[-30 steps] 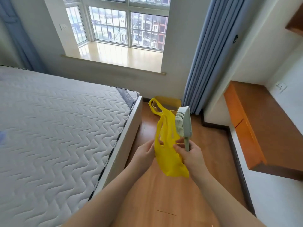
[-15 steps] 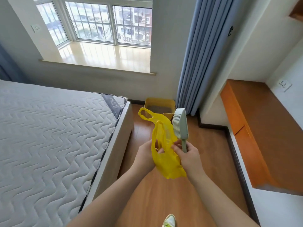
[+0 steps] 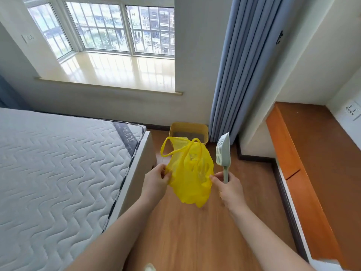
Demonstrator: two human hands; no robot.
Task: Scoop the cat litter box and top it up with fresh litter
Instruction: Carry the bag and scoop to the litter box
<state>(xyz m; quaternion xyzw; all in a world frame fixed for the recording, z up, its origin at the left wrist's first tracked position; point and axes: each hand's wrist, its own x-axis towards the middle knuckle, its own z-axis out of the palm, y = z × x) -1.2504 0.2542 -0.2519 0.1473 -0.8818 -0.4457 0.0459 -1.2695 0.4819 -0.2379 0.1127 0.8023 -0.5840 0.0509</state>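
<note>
Head view: your left hand (image 3: 156,178) pinches one side of the yellow bag (image 3: 190,173); your right hand (image 3: 227,187) pinches the other side while gripping the scoop (image 3: 223,153) upright. Judged step: opening the bag, scooping not yet begun. The litter box (image 3: 188,128) sits ahead against the wall, beside the curtain (image 3: 238,65). Next you must close in and crouch. The bed (image 3: 58,163) narrows the passage on your left, the ledge (image 3: 316,163) on your right.

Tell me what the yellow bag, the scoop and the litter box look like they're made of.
Yellow bag: thin, glossy plastic film, crumpled and partly see-through. Scoop: rigid pale green moulded plastic, matte, with slotted holes. Litter box: apparently hard yellow plastic with smooth walls and rounded corners; too far to be sure.
</note>
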